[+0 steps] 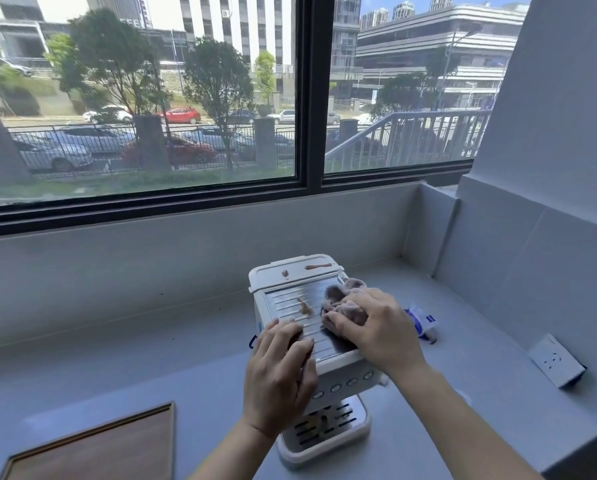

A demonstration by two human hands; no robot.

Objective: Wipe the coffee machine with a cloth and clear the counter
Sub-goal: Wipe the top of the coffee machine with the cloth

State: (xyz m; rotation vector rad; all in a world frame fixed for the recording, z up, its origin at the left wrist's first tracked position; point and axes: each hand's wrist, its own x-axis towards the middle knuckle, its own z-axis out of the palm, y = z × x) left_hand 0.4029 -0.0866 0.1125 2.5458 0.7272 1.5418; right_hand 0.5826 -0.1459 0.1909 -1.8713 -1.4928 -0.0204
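A white coffee machine (290, 278) with a ribbed metal top stands on the grey counter (186, 382). Brown smears lie on its top plate and on the white lid behind it. My right hand (376, 327) presses a crumpled purplish-grey cloth (342, 296) onto the right side of the metal top. My left hand (279, 372) rests flat over the machine's front left corner, fingers spread on the plate, holding it steady. The drip tray shows below, between my forearms.
A blue and white packet (423, 322) lies on the counter just right of the machine. A wooden tray (117, 448) sits at the front left. A white wall socket (555, 363) sits on the right wall. A window runs along the back.
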